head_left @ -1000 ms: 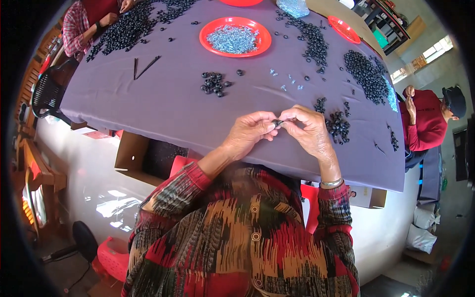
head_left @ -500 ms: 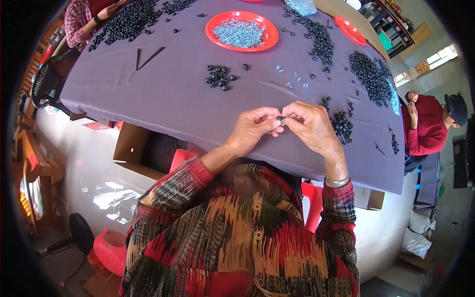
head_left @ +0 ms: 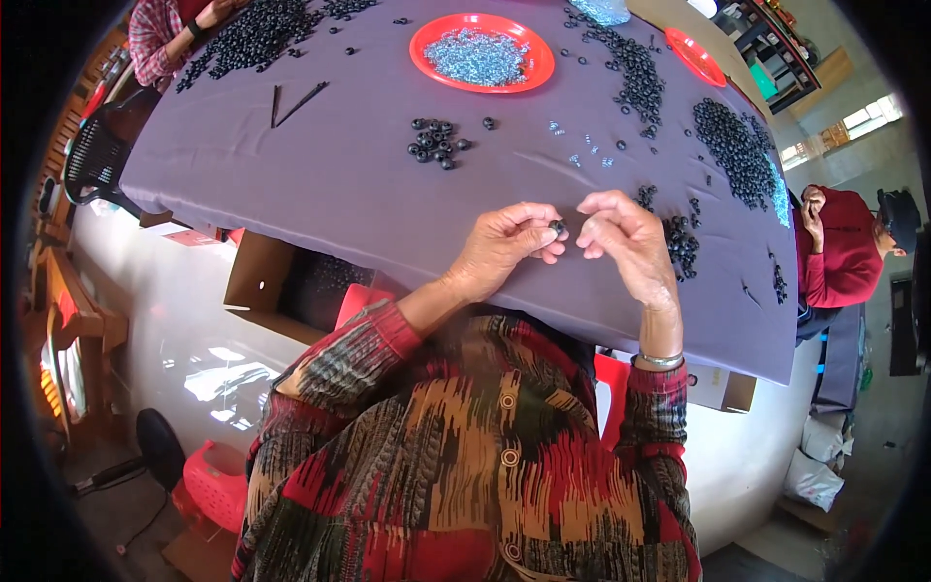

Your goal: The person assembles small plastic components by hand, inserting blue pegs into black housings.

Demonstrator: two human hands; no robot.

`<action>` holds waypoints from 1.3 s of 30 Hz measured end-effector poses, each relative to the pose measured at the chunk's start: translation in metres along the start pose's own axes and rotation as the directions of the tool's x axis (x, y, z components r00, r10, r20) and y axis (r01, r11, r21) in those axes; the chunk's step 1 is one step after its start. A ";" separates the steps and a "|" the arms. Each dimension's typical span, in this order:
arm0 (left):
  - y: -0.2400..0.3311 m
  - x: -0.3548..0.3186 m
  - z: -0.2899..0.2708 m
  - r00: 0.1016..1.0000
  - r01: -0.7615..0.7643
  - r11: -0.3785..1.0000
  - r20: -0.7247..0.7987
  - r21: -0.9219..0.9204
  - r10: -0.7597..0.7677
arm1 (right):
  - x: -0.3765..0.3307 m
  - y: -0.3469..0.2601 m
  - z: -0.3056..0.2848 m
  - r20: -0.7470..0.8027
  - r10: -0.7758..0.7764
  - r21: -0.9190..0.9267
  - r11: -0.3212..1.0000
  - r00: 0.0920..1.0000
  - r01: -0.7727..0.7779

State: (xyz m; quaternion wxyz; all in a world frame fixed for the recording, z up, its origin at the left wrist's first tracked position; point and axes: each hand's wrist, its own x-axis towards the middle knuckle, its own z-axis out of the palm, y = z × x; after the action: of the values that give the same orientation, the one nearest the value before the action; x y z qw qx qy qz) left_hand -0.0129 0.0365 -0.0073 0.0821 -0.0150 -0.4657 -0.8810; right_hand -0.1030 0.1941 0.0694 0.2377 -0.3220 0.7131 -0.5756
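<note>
My left hand (head_left: 502, 249) pinches a small black round plastic piece (head_left: 557, 226) between thumb and fingertips, above the near part of the table. Just to its right, my right hand (head_left: 628, 244) is raised with thumb and fingers apart, and nothing shows in it. A small group of black round pieces (head_left: 434, 143) lies beyond my left hand. Several tiny silvery springs (head_left: 589, 158) are scattered farther off, past my right hand. Beside that hand sits another cluster of small black pieces (head_left: 681, 244).
A red plate (head_left: 417, 60) heaped with silvery springs stands at the far middle of the purple-covered table (head_left: 320, 184). Larger black heaps (head_left: 737, 150) lie at the right and far left. People sit at both sides. An open cardboard box (head_left: 257, 276) is below the near left edge.
My right hand has parted from my left and moved slightly right, its fingers opening. The black piece stays in my left fingers. The view has shifted a little.
</note>
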 end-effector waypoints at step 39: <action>0.045 0.031 -0.060 0.822 -0.012 -0.183 0.114 0.983 0.557 | -0.021 0.040 0.038 -0.172 0.083 -0.108 0.989 0.982 -0.103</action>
State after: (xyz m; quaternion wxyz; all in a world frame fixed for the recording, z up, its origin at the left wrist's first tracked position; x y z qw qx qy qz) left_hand -0.0330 -0.0423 -0.0011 0.3528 0.1066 -0.9119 -0.1808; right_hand -0.0690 0.1896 0.0217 0.1846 -0.2521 0.7773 -0.5461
